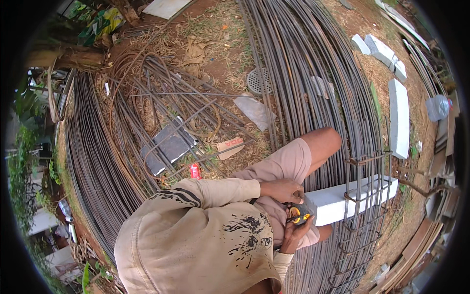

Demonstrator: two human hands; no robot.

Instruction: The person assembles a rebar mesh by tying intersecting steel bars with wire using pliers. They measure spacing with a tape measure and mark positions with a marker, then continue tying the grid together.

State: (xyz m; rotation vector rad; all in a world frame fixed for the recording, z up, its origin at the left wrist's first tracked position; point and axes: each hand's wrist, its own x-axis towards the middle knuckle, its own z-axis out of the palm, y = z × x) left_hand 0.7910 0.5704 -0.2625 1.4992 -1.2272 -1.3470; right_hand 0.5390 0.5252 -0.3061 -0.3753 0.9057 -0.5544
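Sitting with legs spread, I have both hands together over my lap. My right hand [295, 232] is wrapped round the yellow-and-black looped handle of what looks like a handsaw [310, 209], whose short grey blade is seen foreshortened. Just above it, my left hand [283, 190] is closed with its fingertips pinched near the blade; what they grip, if anything, is hidden. A long white block [338, 202] begins beside the blade and runs right, between my legs, passing into a tied rebar cage [360, 196].
Long steel bars [298, 63] lie bundled ahead and under me; another bundle [98, 142] curves along the left. Loose bent rods cross a dark panel [169, 144]. White blocks [399, 117] lie at the right, near a clear plastic bag [437, 108] and stacked boards [416, 245].
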